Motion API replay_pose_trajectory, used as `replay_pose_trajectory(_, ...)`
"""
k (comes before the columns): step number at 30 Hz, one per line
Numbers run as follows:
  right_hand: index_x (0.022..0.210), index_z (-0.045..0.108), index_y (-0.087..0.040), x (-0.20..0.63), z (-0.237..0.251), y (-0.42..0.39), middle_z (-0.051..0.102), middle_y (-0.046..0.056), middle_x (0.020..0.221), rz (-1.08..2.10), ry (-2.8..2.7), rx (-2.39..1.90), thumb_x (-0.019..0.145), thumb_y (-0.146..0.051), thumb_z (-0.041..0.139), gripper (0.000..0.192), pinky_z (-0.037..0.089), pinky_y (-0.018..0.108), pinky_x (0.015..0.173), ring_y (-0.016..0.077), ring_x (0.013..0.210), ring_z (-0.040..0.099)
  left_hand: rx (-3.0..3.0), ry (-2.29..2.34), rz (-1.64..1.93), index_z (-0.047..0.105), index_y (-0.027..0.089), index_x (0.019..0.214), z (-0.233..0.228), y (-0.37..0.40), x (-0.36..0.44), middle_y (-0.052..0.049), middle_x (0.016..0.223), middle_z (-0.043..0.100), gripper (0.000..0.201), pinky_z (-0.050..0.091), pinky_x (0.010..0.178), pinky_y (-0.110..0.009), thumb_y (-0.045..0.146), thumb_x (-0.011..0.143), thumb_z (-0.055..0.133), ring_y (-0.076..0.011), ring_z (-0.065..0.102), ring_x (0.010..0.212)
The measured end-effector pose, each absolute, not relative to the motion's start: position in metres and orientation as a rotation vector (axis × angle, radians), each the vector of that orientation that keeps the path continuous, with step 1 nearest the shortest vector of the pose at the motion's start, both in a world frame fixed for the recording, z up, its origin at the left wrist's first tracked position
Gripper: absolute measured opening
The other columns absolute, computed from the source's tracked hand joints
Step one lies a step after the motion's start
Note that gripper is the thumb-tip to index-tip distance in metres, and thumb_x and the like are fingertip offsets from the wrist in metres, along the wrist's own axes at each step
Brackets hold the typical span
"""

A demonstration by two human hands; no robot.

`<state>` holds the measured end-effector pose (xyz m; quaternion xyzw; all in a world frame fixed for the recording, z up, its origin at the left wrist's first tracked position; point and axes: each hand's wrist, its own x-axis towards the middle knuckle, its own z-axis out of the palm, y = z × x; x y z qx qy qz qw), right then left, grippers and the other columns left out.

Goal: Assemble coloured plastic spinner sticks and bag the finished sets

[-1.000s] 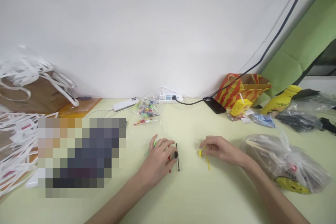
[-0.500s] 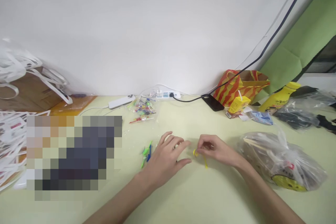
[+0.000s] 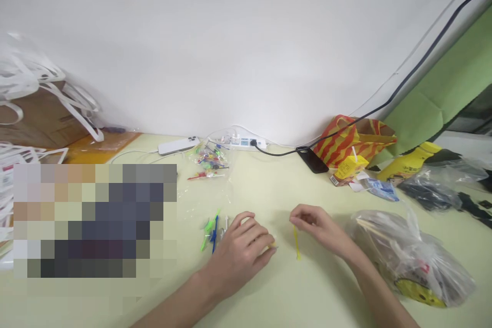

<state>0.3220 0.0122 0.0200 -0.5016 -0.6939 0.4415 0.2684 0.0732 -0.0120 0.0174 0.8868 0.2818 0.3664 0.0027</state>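
My left hand point(image 3: 246, 246) hovers low over the table, thumb and index finger pinched on a small yellow piece point(image 3: 272, 245), mostly covered by the fingers. My right hand point(image 3: 317, 225) pinches the top of a thin yellow plastic stick point(image 3: 296, 244), which hangs down toward the tabletop. A gap separates the two hands. Just left of my left hand lie green plastic pieces point(image 3: 208, 228) and a blue plastic stick point(image 3: 214, 236), with pale pieces partly hidden behind the hand. Farther back is a clear bag of colourful small plastic parts point(image 3: 211, 156).
Along the wall are a white phone point(image 3: 179, 145), a power strip point(image 3: 246, 142) and a dark phone point(image 3: 313, 160). To the right stand a striped paper bag point(image 3: 334, 136), a yellow drink carton point(image 3: 349, 169) and a tied plastic bag point(image 3: 415, 256). A blurred patch covers the left.
My left hand's thumb and fingers have closed on a small yellow piece that was by my right fingers. My right hand keeps the yellow stick, now hanging in fuller view.
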Motion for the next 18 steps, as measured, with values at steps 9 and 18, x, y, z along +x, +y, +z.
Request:
replay_pose_trajectory(9,0.090,0.072,-0.020,0.347,0.014,0.017,0.068,0.004,0.088,1.115,-2.193,-1.388,0.087,-0.029,0.062,0.014,0.044,0.028,0.067,0.0172,0.075,0.057,2.724,0.916,1.211,0.065,0.021,0.090,0.021,-0.010,0.065,-0.005,0.093,0.067,0.013,0.052,0.085,-0.036,0.010,0.093,0.058,-0.0185,0.061,0.092)
replay_pose_trajectory(18,0.078,0.072,-0.020,0.334,0.013,0.017,0.065,0.002,0.084,1.155,-2.184,-1.338,0.082,-0.014,0.059,0.014,0.045,0.027,0.068,0.0160,0.074,0.060,2.579,0.767,1.262,0.054,0.019,0.097,0.014,-0.006,0.063,-0.007,0.101,0.070,0.013,0.056,0.082,-0.032,0.007,0.097,0.048,-0.0160,0.067,0.090)
